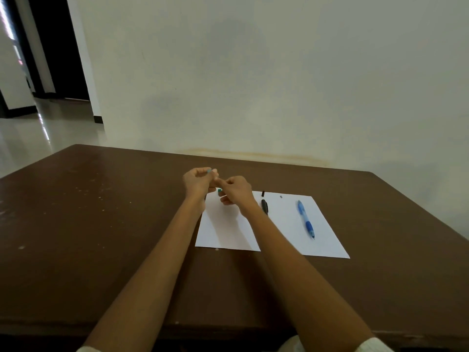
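Left hand (199, 182) pinches teal tip (209, 170); right hand (236, 191) (touching) holds teal part (219, 190).

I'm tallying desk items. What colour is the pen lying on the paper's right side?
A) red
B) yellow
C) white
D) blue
D: the blue pen lies on the paper, clear of the left hand and right hand, which hold a teal item.
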{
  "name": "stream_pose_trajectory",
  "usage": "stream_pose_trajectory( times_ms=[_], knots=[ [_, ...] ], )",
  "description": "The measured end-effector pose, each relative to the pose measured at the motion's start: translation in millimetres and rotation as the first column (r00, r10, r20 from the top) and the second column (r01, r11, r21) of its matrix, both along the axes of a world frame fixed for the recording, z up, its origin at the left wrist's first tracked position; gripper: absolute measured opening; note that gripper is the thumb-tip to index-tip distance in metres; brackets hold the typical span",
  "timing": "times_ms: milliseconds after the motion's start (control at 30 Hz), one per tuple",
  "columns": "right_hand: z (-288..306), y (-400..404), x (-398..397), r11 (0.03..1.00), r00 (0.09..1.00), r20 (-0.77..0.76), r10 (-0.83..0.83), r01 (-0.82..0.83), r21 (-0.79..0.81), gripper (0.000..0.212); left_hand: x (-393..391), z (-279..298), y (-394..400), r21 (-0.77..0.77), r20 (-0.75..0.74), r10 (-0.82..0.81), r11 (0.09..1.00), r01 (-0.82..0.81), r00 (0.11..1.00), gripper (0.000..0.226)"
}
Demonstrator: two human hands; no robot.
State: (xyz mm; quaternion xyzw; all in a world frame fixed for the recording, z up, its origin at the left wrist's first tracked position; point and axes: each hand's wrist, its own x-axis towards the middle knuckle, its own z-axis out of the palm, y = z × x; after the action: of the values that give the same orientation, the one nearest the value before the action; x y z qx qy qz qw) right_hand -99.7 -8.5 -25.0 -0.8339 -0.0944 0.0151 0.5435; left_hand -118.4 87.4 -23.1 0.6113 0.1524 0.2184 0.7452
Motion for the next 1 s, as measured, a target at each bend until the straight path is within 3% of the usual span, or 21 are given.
stream_pose_trajectory(
  times_ms=[100, 200, 300, 400, 467, 567, 667, 733, 800, 900, 1000],
  knots=[
    [1, -2, -7, 0.947, 0.991, -0.128, 0.029, 0.014, 0.32, 0.026, -2, 1, -12, -0.126, 0.039, 0.014, 0.992, -0.009, 0.999, 0.022],
    [9, -8, -13, 0.722, 0.93, -0.351, 0.111, 0.167, 0.672, 0.013, 1, 1, -23, -0.175, 0.05, 0.049, 0.984, -0.04, 0.998, 0.021],
    [10, -16, -16, 0.531, 0.886, -0.424, 0.189, 0.271, 0.803, 0.009, 4, 0, -37, -0.253, 0.073, 0.053, 0.967, -0.033, 0.996, 0.024],
    [5, -22, -20, 0.464, 0.88, -0.432, 0.198, 0.304, 0.832, 0.012, 4, -6, -52, -0.332, 0.111, 0.022, 0.943, 0.016, 0.994, 0.026],
    [3, -28, -19, 0.475, 0.894, -0.421, 0.152, 0.307, 0.825, 0.015, 3, -9, -57, -0.45, 0.159, -0.066, 0.883, 0.132, 0.985, 0.038],
    [4, -37, -18, 0.559, 0.927, -0.353, 0.128, 0.227, 0.797, 0.021, -3, -14, -52, -0.698, 0.255, -0.183, 0.644, 0.312, 0.949, 0.061],
    [4, -36, -20, 0.804, 0.971, -0.233, 0.045, 0.103, 0.585, 0.027, -9, -21, -45, -0.799, 0.323, -0.182, 0.474, 0.371, 0.929, 0.065],
    [3, -33, -22, 0.934, 0.995, -0.09, -0.034, 0.064, 0.353, 0.031, -13, -24, -45, -0.794, 0.344, -0.196, 0.461, 0.396, 0.918, 0.066],
    [4, -30, -26, 0.976, 0.998, 0.041, -0.041, 0.031, 0.216, 0.034, -17, -25, -45, -0.778, 0.346, -0.22, 0.477, 0.41, 0.912, 0.066],
    [7, -30, -29, 0.995, 0.987, 0.155, -0.044, 0.029, 0.098, 0.036, -22, -24, -46, -0.76, 0.359, -0.245, 0.483, 0.434, 0.901, 0.066],
    [7, -31, -28, 0.994, 0.984, 0.17, -0.057, 0.04, 0.103, 0.033, -24, -23, -47, -0.757, 0.39, -0.258, 0.456, 0.468, 0.884, 0.065]
  ],
)
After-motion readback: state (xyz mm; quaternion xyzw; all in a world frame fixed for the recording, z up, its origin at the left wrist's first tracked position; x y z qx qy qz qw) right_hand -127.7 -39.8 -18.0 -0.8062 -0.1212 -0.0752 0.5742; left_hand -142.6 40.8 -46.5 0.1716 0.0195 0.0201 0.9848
